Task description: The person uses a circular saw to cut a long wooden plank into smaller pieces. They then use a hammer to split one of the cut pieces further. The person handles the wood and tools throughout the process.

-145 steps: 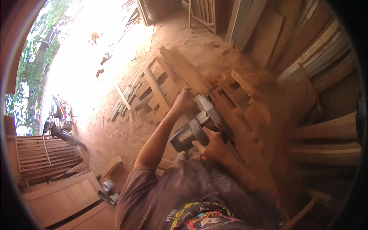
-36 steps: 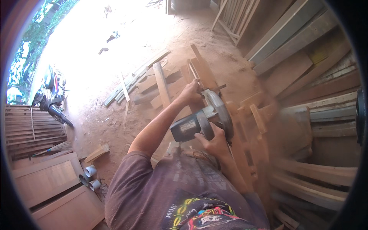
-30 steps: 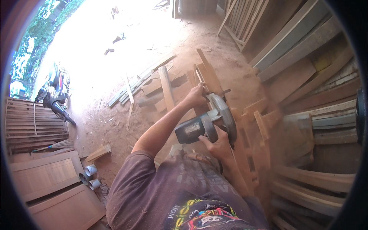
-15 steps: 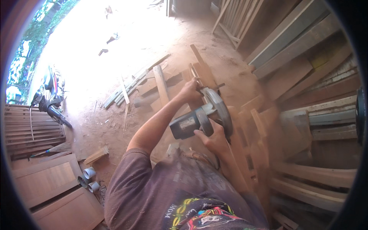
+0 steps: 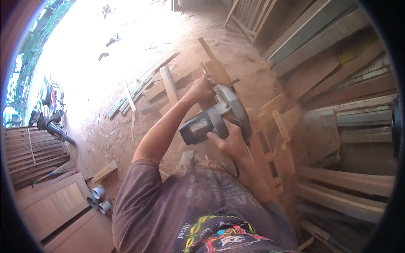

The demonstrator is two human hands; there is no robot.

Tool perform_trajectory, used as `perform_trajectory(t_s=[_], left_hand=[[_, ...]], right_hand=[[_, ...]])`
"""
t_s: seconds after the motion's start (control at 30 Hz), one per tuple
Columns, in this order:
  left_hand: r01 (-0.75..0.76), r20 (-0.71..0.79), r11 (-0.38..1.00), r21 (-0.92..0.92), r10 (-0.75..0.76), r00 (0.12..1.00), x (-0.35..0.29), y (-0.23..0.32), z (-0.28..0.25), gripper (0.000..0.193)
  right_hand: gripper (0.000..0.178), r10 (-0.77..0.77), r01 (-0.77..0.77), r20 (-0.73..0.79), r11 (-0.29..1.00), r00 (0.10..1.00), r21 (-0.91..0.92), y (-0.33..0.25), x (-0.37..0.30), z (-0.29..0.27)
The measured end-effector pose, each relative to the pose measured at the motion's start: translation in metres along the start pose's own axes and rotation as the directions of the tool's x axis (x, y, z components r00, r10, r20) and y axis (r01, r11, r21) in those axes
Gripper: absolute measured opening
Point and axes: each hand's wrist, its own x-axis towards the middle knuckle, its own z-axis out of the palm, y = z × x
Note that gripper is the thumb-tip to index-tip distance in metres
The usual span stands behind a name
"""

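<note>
A dusty circular saw [image 5: 230, 105] with a dark motor housing [image 5: 196, 127] and a grey blade guard stands on a brown wooden workpiece [image 5: 258, 170]. My right hand [image 5: 230, 141] is wrapped round the saw's rear handle, its thumb on the near side. At the saw's front left, my left hand [image 5: 201, 88] is closed beside the end of a wooden board [image 5: 216, 69]. Whether its fingers grip that board or the saw's front is hidden. Below the guard, the blade cannot be seen.
Wood offcuts [image 5: 168, 86] and thin strips [image 5: 137, 92] litter the dusty ground ahead. Long timbers [image 5: 337, 181] are stacked on the right. At the left are a motorcycle [image 5: 49, 110], panelled wooden doors [image 5: 55, 204] and pale pipe pieces [image 5: 98, 192].
The whole view has shifted slightly, moving the scene left and up. Both hands keep their places on or beside the saw; any advance of the saw along the wood is hard to tell.
</note>
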Motion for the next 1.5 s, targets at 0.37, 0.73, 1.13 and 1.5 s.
perform_trajectory(t_s=[0.37, 0.73, 1.13, 1.5], left_hand=[[-0.001, 0.004, 0.999, -0.042, 0.001, 1.000, 0.011, -0.002, -0.015, 0.077], [0.031, 0.015, 0.997, -0.065, -0.030, 0.999, 0.035, -0.024, -0.022, 0.091], [0.008, 0.090, 0.981, -0.195, 0.010, 0.996, 0.056, -0.035, -0.041, 0.096], [-0.057, 0.138, 0.985, -0.164, 0.081, 0.987, 0.069, -0.049, -0.059, 0.067]], right_hand=[[0.020, -0.007, 0.007, 0.006, 1.000, 1.000, 0.012, 0.001, 0.016, 0.004], [0.036, -0.051, 0.051, -0.020, 0.998, 0.998, -0.033, 0.004, 0.036, 0.010], [0.041, -0.003, 0.003, -0.005, 0.999, 1.000, -0.039, 0.005, 0.060, 0.018], [0.034, 0.040, -0.041, -0.013, 0.997, 0.999, -0.066, 0.010, 0.076, 0.031]])
